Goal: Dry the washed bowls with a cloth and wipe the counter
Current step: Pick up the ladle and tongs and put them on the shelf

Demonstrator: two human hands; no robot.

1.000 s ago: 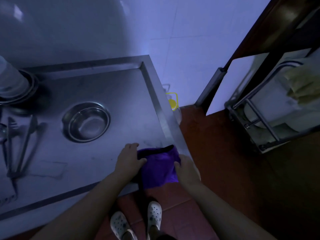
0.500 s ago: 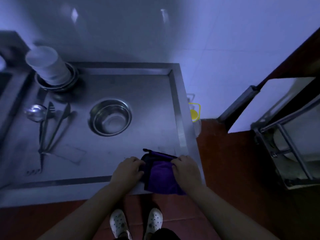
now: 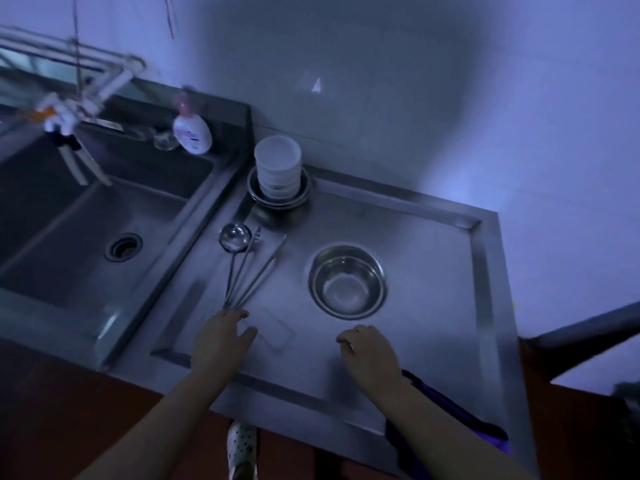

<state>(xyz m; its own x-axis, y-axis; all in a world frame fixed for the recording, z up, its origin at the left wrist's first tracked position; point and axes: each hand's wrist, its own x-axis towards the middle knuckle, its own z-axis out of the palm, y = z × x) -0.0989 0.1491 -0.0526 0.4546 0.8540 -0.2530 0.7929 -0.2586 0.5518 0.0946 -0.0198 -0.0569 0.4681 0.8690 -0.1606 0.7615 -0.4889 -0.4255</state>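
Observation:
A steel bowl (image 3: 348,282) stands upright in the middle of the steel counter (image 3: 433,244). At the back, a stack of white bowls (image 3: 277,166) sits in steel bowls (image 3: 277,199). The purple cloth (image 3: 460,420) lies at the counter's front right edge, partly hidden under my right forearm. My left hand (image 3: 221,337) hovers over the counter just before the utensil handles, fingers relaxed, holding nothing. My right hand (image 3: 369,351) is in front of the steel bowl, fingers loosely curled, holding nothing.
A ladle and other long utensils (image 3: 246,265) lie left of the steel bowl. A deep sink (image 3: 86,237) with a tap (image 3: 69,112) is on the left, a soap bottle (image 3: 192,133) behind it. A dark bar (image 3: 581,330) juts in at right.
Both hands have let go of the purple cloth, which now lies at the front right edge. The hands have moved forward over the counter, and the view has swung left to show the sink.

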